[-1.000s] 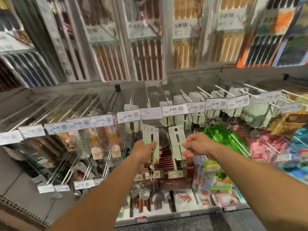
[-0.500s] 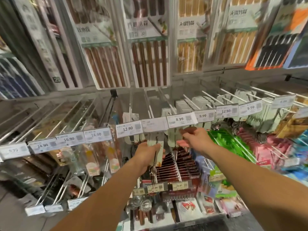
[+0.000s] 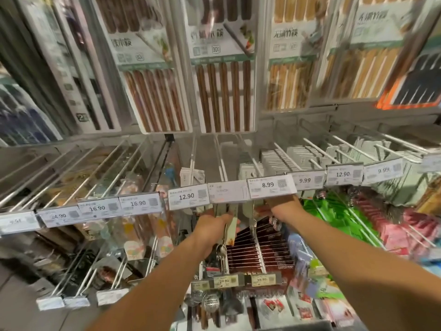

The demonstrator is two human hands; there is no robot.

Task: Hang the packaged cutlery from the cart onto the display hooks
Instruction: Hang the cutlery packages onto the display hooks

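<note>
My left hand [image 3: 211, 226] grips a cutlery pack [image 3: 231, 231], a pale card with a metal fork hanging below my fist, just under the blank price label [image 3: 228, 191]. My right hand [image 3: 284, 209] reaches up beneath the 8.99 label [image 3: 272, 186], which hides its fingers. A second cutlery pack [image 3: 251, 217] hangs right beside that hand; whether the hand holds it is hidden. Two bare white display hooks [image 3: 222, 163] run back above the labels. The cart is out of view.
Hooks on the right carry rows of white carded packs [image 3: 279, 158]. Boxed chopstick sets [image 3: 222, 91] hang above. Below my hands are dark boxed sets [image 3: 260, 249], strainers [image 3: 210, 304], and green and pink packets [image 3: 338, 211] to the right.
Both hands rose toward the label row with their packs. My right hand went up under the 8.99 label, so its fingers are now hidden.
</note>
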